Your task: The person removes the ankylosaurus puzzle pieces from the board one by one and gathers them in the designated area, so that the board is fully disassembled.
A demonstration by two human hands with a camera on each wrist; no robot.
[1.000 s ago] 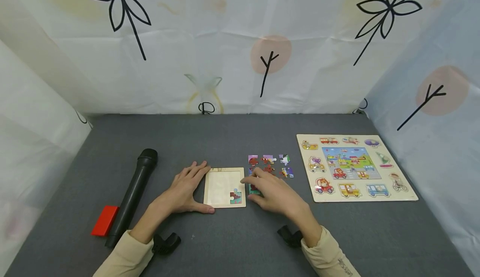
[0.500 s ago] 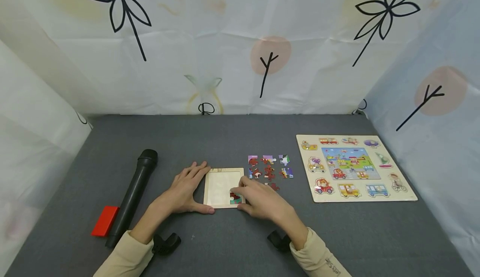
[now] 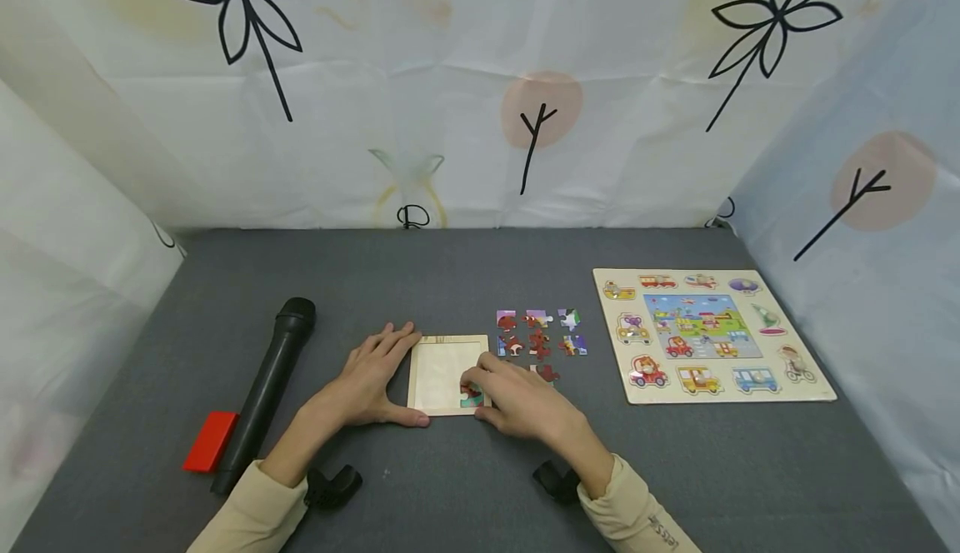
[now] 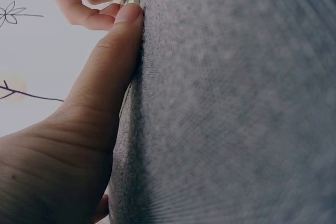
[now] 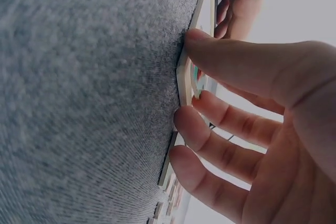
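A small wooden puzzle tray (image 3: pixel 435 374) lies in front of me, its floor mostly bare. My left hand (image 3: pixel 375 380) is spread along its left side, fingers at the top left corner and thumb at the front edge. My right hand (image 3: pixel 525 399) bends over the front right corner. Its fingers hold a jigsaw piece (image 5: pixel 197 74) there, overlapping a piece in that corner; the fingers partly hide both. In the right wrist view, the thumb tip (image 5: pixel 198 36) is at the tray's edge. Several loose jigsaw pieces (image 3: pixel 538 343) lie just beyond the right hand.
A larger wooden board (image 3: pixel 618 361) with vehicle pictures lies at the right. To the left are a black microphone (image 3: pixel 262 395) and a red block (image 3: pixel 212 440) on the grey tabletop (image 3: pixel 450 495). A white patterned cloth (image 3: pixel 450 120) stands behind.
My right hand has moved left from the loose pieces to the tray, bringing a piece over its front right corner, and stays there with a slight finger shift. My left hand has kept still.
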